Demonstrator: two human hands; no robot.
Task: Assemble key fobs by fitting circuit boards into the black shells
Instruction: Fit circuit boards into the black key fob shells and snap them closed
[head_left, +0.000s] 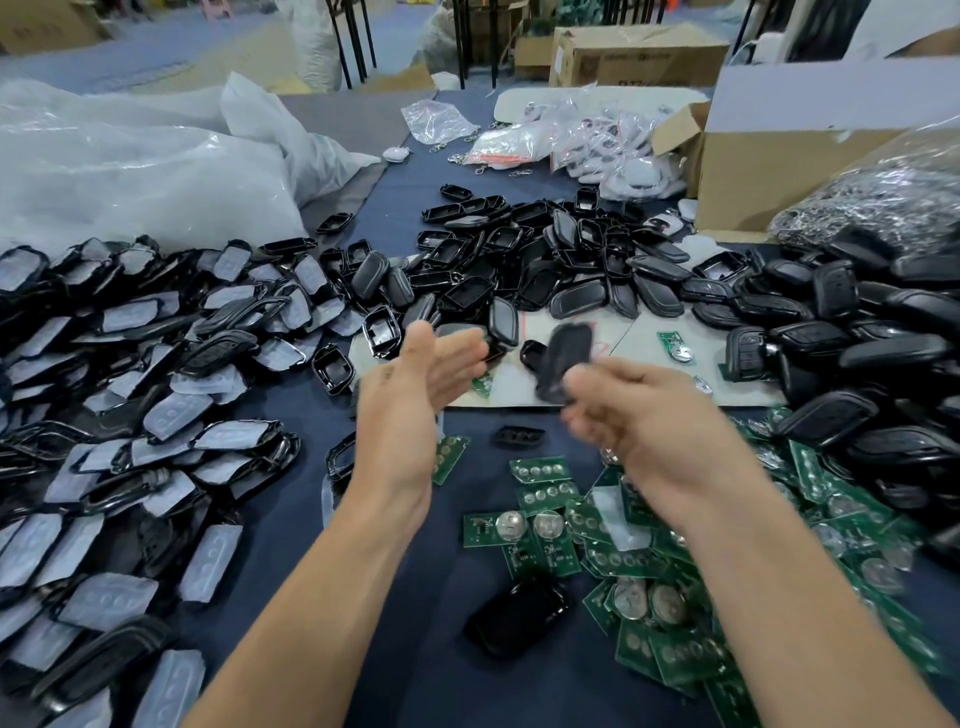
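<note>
left hand (410, 395) spread open, right hand (644, 421) pinching a blurry black shell (566, 348) at its 12 o'clock... sloppy grip might fling it away.

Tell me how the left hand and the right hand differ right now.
The left hand is open, fingers straight, and holds nothing; the right hand has curled fingers and seems to grip a black shell. The left hand is fairly sharp; the right hand is motion-blurred. Both hover above the table near the green boards.
</note>
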